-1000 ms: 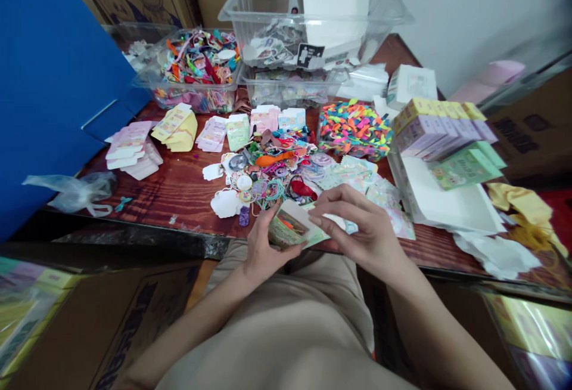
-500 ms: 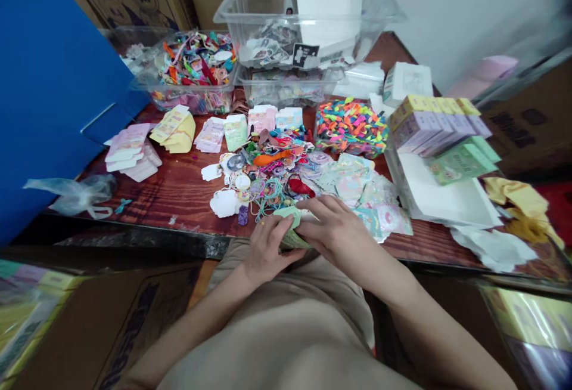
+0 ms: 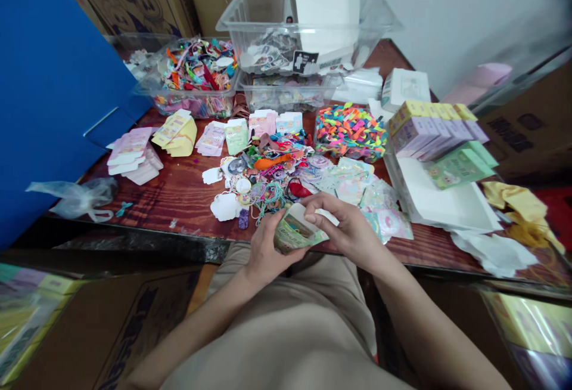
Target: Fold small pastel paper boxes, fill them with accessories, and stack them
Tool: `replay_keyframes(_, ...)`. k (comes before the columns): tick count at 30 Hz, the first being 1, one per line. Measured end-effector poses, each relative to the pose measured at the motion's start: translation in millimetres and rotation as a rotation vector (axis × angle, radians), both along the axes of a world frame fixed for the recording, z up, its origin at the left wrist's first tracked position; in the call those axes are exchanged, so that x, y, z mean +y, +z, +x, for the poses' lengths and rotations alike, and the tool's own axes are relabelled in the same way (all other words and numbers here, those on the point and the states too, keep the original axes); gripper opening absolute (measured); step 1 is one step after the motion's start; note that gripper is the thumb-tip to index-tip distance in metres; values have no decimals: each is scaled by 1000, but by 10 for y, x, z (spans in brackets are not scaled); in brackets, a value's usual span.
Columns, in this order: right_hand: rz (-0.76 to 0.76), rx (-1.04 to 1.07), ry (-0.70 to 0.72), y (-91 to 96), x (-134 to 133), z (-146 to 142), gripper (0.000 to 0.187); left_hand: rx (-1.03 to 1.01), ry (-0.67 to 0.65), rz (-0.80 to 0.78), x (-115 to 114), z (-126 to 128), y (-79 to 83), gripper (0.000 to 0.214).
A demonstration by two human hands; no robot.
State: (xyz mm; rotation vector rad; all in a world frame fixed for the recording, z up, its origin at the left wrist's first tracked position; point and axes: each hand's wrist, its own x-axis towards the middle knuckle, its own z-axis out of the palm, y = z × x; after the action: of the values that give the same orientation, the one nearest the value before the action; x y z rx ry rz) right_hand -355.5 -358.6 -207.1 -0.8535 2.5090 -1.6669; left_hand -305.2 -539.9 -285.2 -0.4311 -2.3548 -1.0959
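With left hand (image 3: 268, 251), clamping fingers around open green box (image 3: 288, 240) at near edge of table (image 3: 176, 193); with right hand (image 3: 351, 229), touching white flap (image 3: 297, 211), cannot tell whether pinching. Cannot make out contents.

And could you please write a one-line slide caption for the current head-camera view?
Both hands hold an open green box at the front edge of a table, near colourful small trinkets.

Wooden table (image 3: 179, 184): blue panel (image 3: 49, 80) left of it, cardboard box (image 3: 232, 5) behind, plastic bag (image 3: 83, 198) on left end, yellow cloth (image 3: 521, 200) right end.
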Motion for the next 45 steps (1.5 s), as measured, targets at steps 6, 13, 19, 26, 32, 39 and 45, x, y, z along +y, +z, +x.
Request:
replay_keyframes(6, 338, 154, 204, 100, 42, -4, 20, 93, -35, -87, -61, -11, -24, 76)
replay_keyframes(13, 613, 175, 232, 48, -52, -2, 19, 80, -103, -141, -55, -7, -49, 73)
replay_keyframes(19, 411, 157, 152, -20, 25, -1, 22, -39, -42, -48, -48, -18, -49, 79)
replay_keyframes(26, 656, 175, 189, -16, -52, 43, 19, 16, -87, -112, -11, 8, -98, 73)
replay_keyframes(32, 291, 84, 99, -101, -4, 31, 20, -77, -49, -31, 8, 17, -33, 80)
replay_keyframes(39, -274, -476, -64, -194, 34, 145, 45, -261, -51, 112, -12, 34, 68, 92)
replay_keyframes(45, -585, -1003, -112, -455, -148, 277, 42, -257, -106, 119, -24, 5, 96, 68)
